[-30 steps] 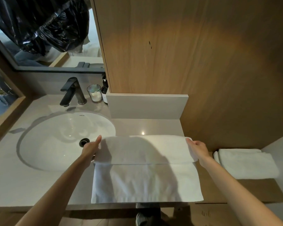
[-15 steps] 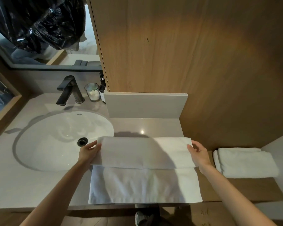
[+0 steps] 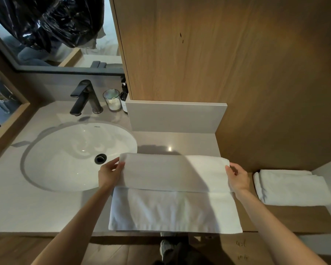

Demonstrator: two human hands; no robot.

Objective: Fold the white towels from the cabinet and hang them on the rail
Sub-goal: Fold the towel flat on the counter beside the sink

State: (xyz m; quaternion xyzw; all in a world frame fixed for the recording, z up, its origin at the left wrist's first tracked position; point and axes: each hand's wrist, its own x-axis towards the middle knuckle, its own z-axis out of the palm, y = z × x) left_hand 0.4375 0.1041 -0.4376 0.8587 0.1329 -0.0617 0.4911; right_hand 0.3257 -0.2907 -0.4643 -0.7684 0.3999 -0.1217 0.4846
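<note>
A: How do the hands sit?
B: The left hand (image 3: 111,174) and right hand (image 3: 238,177) each pinch an end of the white towel's (image 3: 175,194) folded-over upper layer, arms reaching forward; the towel lies on the countertop (image 3: 27,211) between them.
A: Any writing?
B: A small mark on the sink (image 3: 65,159) rim, unreadable.

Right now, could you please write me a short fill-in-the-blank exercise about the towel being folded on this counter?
1. The left hand and right hand hold the two ends of a white ____ on the counter.
2. Left of the hands, the counter holds an oval white ____.
3. The second, folded towel lies to the ____ of the right hand.
4. The faucet is coloured ____.

Missing words: towel; sink; right; black
</note>
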